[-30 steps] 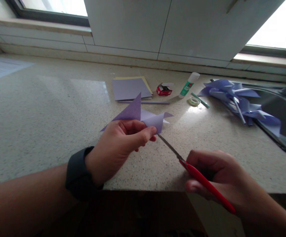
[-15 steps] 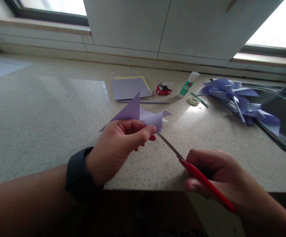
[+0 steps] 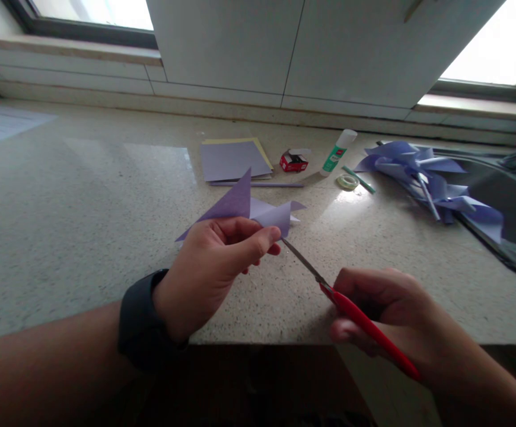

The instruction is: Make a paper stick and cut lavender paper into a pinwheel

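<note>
L hand [image 3: 216, 258] pinches purp. paper [image 3: 235, 201], R hand [image 3: 395, 302] w/ red scissors [image 3: 365, 321].

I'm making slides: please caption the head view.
Left hand pinches curled purple paper; right hand holds red-handled scissors at its edge.

Cannot read any text. See only tiny, blurred marks on glue stick [image 3: 334, 156] and small red box [image 3: 292, 165], plus faint illegible lines on paper sheet [image 3: 6, 123], far left.

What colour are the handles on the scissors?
The scissors' handles are red, shown best in the head view.
</note>
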The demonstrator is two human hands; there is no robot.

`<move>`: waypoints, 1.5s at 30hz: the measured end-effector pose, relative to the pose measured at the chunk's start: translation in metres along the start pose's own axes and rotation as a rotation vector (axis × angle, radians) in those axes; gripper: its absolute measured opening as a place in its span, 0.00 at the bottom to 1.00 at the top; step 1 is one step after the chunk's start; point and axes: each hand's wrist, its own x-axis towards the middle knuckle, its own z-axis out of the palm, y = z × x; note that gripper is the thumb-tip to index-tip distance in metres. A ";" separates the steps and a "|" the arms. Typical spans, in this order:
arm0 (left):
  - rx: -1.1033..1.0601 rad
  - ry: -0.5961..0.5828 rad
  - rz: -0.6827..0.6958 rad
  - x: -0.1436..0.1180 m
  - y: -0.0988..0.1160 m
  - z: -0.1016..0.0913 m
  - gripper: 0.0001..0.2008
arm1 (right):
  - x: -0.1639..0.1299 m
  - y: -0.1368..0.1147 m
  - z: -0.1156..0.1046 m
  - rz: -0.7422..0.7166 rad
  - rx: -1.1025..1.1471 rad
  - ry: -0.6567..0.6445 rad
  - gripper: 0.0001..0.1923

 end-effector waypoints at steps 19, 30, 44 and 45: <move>0.018 0.006 -0.002 -0.002 0.000 0.002 0.11 | 0.000 0.002 -0.002 0.000 0.001 0.010 0.23; 0.031 0.007 -0.008 -0.002 0.000 0.001 0.12 | -0.001 0.007 -0.001 0.042 0.051 0.018 0.22; -0.018 0.032 0.000 -0.002 0.002 0.000 0.11 | -0.002 0.002 0.003 -0.017 -0.057 0.046 0.23; -0.040 0.040 0.003 -0.003 0.002 0.000 0.11 | -0.003 0.003 0.005 -0.023 -0.076 0.075 0.23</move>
